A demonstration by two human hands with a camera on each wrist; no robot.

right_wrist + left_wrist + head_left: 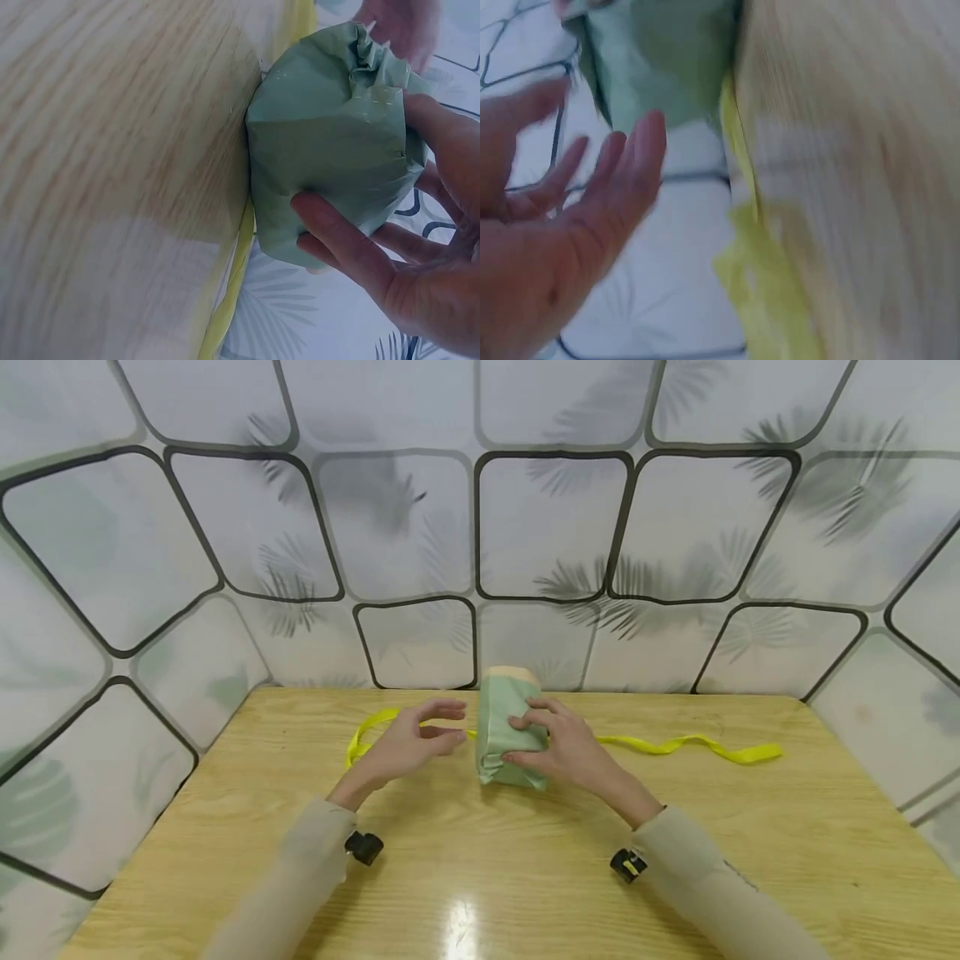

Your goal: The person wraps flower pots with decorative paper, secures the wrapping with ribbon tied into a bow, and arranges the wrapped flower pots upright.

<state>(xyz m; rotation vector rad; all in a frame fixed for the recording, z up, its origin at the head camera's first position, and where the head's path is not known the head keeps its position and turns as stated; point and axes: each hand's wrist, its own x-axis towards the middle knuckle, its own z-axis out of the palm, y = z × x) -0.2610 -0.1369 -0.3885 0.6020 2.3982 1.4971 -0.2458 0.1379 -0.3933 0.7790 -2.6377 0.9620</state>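
Note:
A package wrapped in green paper (504, 714), peach at its far end and crumpled into folds at its near end, rests on the table over a yellow ribbon (675, 745). My right hand (573, 745) holds the package from its right side, thumb near the folds and fingers on its face. Just left of the package, my left hand (416, 739) has its fingers extended, apart from the paper. In the left wrist view the ribbon (769, 292) runs along the table below the package (667, 60). The right wrist view shows the folded paper (337, 135) up close.
The wooden table (480, 852) ends at a patterned backdrop (551, 527) behind the package. Ribbon loops (363, 735) lie behind the left hand, and the other end trails right. Black wrist cameras (364, 847) sit on both sleeves.

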